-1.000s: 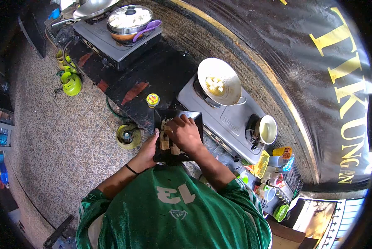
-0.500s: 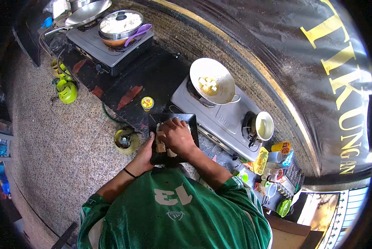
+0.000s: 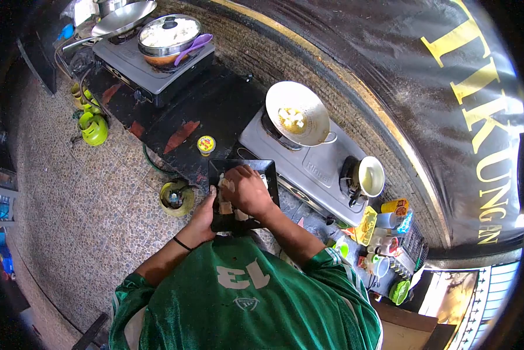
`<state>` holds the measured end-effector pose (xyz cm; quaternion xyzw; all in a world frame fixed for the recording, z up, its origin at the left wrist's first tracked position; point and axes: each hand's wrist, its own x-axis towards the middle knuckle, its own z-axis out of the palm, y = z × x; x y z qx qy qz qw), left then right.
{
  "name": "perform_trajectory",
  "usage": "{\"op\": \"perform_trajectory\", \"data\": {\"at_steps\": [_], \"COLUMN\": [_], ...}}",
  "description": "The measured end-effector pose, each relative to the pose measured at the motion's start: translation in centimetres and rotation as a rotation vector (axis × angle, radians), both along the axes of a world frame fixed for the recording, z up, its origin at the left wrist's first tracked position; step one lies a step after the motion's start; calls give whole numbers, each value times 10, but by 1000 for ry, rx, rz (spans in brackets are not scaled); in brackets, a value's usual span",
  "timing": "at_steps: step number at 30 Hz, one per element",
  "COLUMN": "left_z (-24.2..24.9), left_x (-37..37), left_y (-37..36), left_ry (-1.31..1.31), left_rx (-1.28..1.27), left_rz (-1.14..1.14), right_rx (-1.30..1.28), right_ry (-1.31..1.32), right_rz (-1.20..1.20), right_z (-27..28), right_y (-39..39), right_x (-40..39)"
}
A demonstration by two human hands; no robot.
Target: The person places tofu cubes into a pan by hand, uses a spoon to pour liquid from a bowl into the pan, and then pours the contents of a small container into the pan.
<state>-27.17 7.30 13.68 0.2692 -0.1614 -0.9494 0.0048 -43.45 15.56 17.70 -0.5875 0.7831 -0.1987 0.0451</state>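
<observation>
A square black tray (image 3: 217,224) is held in front of my body. My left hand (image 3: 201,218) grips its left side, thumb over the rim. Reaching into the tray from the right, my right hand (image 3: 248,190) has its fingers curled down among the food pieces; whatever is between the fingertips is hidden. A brownish block (image 3: 225,208) and a pale block (image 3: 241,216) lie below that hand, with white bits near the tray's right side. Beyond the tray, a wok (image 3: 314,124) holds several pale cubes (image 3: 291,119) in yellowish oil.
The wok and a small pot (image 3: 371,176) stand on a grey two-burner stove (image 3: 314,169). A small yellow-lidded cup (image 3: 206,145) is on the black counter. Farther left, another stove (image 3: 157,81) carries a lidded pan (image 3: 168,44) with a purple spoon (image 3: 194,48). Packets and cups crowd the right.
My right hand has shifted slightly within the tray, uncovering more of the brownish block's top. The left hand keeps its hold on the tray. The view has moved a little.
</observation>
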Motion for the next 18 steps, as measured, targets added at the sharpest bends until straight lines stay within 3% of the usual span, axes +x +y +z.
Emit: {"op": "perform_trajectory", "data": {"at_steps": [5,8,18], "left_z": [0,-5,-24], "left_x": [-1,0,3], "left_y": [3,4,3], "left_ry": [-18,-63,-17], "left_rx": [-17,-53,4], "left_rz": [9,11,9], "right_rx": [151,110,96], "right_ry": [-346,-543,-533], "right_rz": [-28,-28,6], "right_z": [18,25,27], "right_y": [-4,-5,-8], "right_x": [3,9,11]}}
